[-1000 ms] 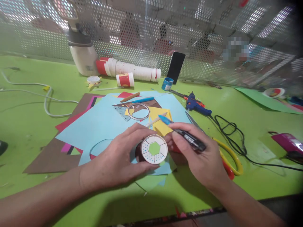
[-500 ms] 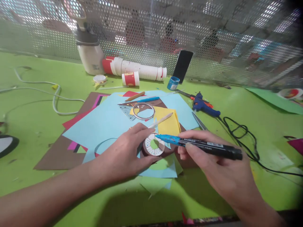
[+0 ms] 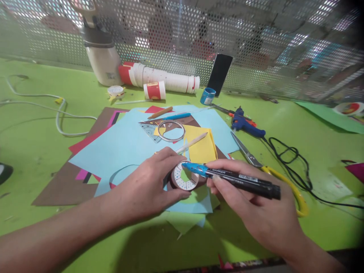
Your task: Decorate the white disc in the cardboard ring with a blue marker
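My left hand (image 3: pixel 155 180) grips a small round white paper ring (image 3: pixel 186 185) by its left side, thumb below and fingers above. Black lines split the ring's top into segments, several of them filled with blue dots, and green shows through its middle. In my right hand (image 3: pixel 250 201) is a black marker (image 3: pixel 241 182) with a blue front end, held like a pen. Its tip is over the upper part of the ring; whether it touches I cannot tell. Yellow-handled scissors (image 3: pixel 253 157) lie partly behind my right hand.
Light blue paper (image 3: pixel 113 148), a yellow sheet (image 3: pixel 203 146), a white pencil (image 3: pixel 193 142) and a tape ring (image 3: pixel 171 131) lie beyond my hands. A blue glue gun (image 3: pixel 246 127) with its cord is at right. Stacked paper cups (image 3: pixel 167 79), a blue jar (image 3: pixel 207 96) and a phone (image 3: pixel 220 74) stand behind.
My right hand and the marker have shifted left, moving the tip along the ring's top edge. More of the scissors shows now. The view has shifted slightly.
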Demonstrator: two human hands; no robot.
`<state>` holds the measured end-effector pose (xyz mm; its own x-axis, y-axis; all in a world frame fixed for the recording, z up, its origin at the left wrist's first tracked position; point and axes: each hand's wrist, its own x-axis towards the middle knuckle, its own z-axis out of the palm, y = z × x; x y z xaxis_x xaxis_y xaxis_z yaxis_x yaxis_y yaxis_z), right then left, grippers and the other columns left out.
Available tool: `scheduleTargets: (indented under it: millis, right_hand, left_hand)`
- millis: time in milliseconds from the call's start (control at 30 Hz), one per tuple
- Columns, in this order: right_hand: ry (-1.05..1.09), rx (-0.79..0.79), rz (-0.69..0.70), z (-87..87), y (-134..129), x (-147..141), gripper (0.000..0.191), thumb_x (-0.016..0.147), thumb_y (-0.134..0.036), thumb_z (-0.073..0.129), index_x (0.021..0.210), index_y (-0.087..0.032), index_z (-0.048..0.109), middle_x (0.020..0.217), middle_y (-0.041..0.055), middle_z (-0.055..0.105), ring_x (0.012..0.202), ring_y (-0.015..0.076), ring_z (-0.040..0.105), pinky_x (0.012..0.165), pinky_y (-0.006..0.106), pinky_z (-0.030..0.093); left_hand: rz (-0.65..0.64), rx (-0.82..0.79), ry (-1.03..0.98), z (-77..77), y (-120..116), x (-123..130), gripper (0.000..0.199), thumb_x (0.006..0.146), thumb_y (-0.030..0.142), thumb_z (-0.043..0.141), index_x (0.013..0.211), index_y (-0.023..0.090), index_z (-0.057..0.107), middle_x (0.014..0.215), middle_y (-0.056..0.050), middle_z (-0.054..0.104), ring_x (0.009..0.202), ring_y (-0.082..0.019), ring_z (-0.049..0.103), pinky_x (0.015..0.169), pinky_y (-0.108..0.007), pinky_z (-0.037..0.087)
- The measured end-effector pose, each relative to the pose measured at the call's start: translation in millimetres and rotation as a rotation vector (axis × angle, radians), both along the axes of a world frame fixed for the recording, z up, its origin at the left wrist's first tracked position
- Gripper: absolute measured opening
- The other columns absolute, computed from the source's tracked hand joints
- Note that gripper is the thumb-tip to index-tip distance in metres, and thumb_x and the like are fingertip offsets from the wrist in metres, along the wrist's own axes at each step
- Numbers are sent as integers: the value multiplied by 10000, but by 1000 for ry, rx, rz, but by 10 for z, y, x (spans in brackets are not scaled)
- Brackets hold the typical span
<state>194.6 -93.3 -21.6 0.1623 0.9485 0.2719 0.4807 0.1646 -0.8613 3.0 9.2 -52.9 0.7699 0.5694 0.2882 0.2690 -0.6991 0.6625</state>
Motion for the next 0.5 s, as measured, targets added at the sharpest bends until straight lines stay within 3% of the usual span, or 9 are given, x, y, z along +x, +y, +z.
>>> scheduleTargets:
  millis: [167, 500]
  right_hand:
    - [-4, 8, -4, -18, 1, 2, 192, 849, -205, 709, 1020, -289, 726, 762, -50, 739, 622, 82, 694, 527, 113, 543]
    - [1, 16, 1, -41, 13, 0, 185, 860, -200, 704, 1021, -288, 724, 776, -57, 742, 655, 66, 701, 611, 101, 559]
  left_hand:
    - [-15, -2, 1, 2, -10, -23, 343, 825, 231, 717, 1156, 204, 631, 1093, -66, 609, 1002, -215, 612, 863, -339, 505]
    - [-13, -12, 10, -1, -3, -5, 353, 815, 207, 723, 1155, 204, 626, 1104, -68, 588, 1010, -214, 609, 867, -337, 503]
